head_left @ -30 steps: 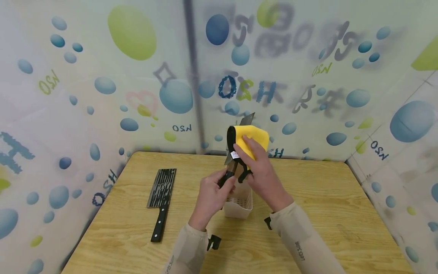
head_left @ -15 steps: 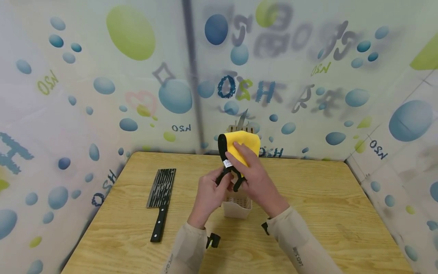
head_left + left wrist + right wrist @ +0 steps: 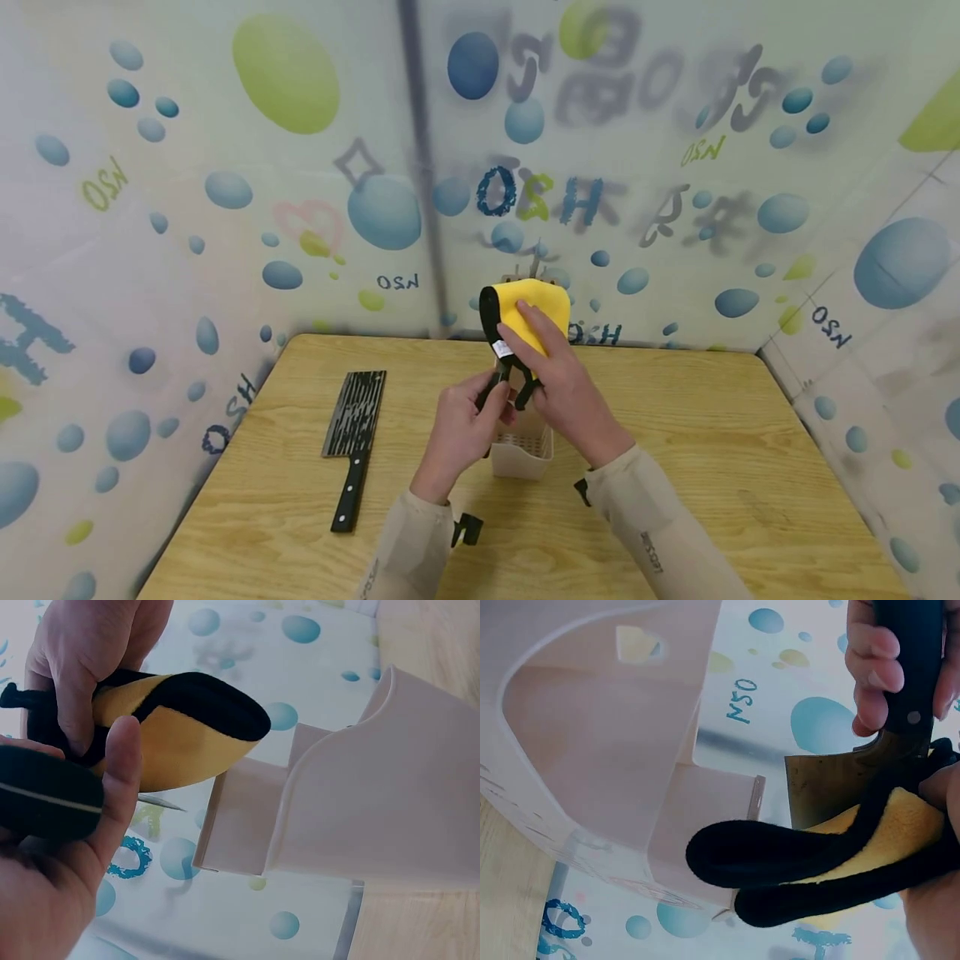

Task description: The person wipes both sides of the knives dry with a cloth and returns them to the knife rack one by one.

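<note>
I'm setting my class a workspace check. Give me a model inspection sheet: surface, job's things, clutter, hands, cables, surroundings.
Surface: table with a wood-grain top.
Job's things: black-handled knife; yellow cloth with black edging, folded over part of the blade.
Clutter: cleaver lying flat, handle toward the person; pale holder standing to its right.
Hands: left hand grips the knife's handle; right hand holds the cloth.
Cables: nothing seen.
Surroundings: wall covering patterned with blue and green blobs.
</note>
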`<state>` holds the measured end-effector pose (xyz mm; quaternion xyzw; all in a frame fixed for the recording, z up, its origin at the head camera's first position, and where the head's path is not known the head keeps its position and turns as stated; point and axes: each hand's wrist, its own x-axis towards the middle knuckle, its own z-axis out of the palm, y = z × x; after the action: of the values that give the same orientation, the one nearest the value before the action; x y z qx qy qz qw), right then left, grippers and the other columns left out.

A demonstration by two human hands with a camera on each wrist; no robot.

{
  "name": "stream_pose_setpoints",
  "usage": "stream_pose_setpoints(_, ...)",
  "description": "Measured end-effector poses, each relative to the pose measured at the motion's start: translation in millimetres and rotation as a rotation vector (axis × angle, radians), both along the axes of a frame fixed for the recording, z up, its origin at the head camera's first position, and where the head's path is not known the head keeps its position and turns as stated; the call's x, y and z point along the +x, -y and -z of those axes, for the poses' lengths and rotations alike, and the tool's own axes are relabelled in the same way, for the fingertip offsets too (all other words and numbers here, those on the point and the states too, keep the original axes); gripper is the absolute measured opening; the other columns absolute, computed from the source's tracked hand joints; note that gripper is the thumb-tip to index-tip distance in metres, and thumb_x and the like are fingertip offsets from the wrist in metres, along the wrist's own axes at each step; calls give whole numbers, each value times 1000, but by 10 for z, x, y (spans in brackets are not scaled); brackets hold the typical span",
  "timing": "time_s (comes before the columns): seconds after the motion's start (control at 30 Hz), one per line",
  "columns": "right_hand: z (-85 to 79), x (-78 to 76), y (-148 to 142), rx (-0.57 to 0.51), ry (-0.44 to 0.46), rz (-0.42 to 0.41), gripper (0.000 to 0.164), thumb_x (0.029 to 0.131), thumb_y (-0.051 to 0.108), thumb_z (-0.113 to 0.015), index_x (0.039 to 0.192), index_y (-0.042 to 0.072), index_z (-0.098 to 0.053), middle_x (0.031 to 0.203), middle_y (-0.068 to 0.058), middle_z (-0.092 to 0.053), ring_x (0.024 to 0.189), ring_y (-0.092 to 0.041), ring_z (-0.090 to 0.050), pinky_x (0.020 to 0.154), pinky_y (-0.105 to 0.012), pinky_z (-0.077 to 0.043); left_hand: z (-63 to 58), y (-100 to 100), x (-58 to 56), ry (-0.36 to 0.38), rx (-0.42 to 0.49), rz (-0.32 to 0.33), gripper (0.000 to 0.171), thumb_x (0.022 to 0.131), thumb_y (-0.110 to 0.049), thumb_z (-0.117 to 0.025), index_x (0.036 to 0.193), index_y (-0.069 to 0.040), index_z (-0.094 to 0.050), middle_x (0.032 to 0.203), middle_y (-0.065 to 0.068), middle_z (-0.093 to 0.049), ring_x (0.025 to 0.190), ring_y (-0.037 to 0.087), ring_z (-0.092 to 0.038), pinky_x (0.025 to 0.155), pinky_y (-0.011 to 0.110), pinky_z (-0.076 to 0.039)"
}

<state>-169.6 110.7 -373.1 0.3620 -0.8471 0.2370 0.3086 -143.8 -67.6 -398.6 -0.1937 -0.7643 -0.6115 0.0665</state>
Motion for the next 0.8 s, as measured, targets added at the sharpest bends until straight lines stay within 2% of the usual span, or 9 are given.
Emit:
stream_pose_setpoints(0.1, -2, -31, -14, -7, 4, 15, 89, 70, -32, -53, 150, 8, -52, 161, -23, -35, 146, -39, -40, 105, -51, -49, -6, -4, 12, 29, -2, 16, 23, 107, -12, -55, 94, 0, -70, 77, 14, -71, 68, 25, -71, 60, 26, -57)
stream_pose_setpoints(0.3, -26, -59, -41, -19, 33, 49, 88, 73, -31, -55, 151, 9, -52, 162, -24, -32, 144, -43, -42, 104, -52, -50, -11, -11, 24, 70, 12, 44, 25, 108, -15, -54, 94, -1, -70, 77, 12, -72, 69, 20, -71, 64, 27, -58)
stream_pose_setpoints(0.43, -10, -52, -32, -20, 16, 45, 86, 73, -31, -57, 149, 8, -53, 161, -25, -33, 142, -44, -44, 99, -51, -53, -5, -4, 27, 69, 5, 53, 26, 109, -15, -53, 95, -1, -69, 78, 11, -72, 71, 27, -72, 61, 26, -57)
stream_pose_setpoints(0.53, 15, -37, -11, -20, -5, 34, 86, 71, -32, -56, 148, 7, -55, 160, -26, -35, 141, -44, -45, 93, -49, -56, -1, 8, 22, 67, 15, 61, 26, 110, -16, -51, 98, -1, -68, 79, 12, -71, 73, 38, -71, 61, 26, -56)
stream_pose_setpoints(0.6, 33, -22, 9, -17, -10, 26, 85, 72, -32, -55, 148, 7, -55, 159, -26, -36, 141, -43, -46, 93, -48, -57, 10, 19, 14, 67, 28, 67, 26, 110, -17, -50, 102, 1, -68, 80, 14, -71, 74, 40, -70, 62, 27, -57)
stream_pose_setpoints(0.67, 53, -6, 32, -12, -11, 17, 83, 73, -31, -55, 148, 6, -55, 159, -26, -37, 141, -42, -46, 93, -47, -57, 23, 30, 3, 55, 39, 70, 26, 110, -16, -50, 106, 2, -68, 83, 15, -71, 72, 37, -70, 64, 28, -58)
stream_pose_setpoints(0.8, 81, 31, 79, -11, -12, -5, 75, 80, -26, -64, 147, 6, -56, 158, -26, -39, 140, -42, -49, 97, -48, -55, 37, 49, -13, 28, 44, 57, 26, 110, -14, -48, 113, 3, -68, 88, 15, -72, 70, 24, -69, 65, 30, -59)
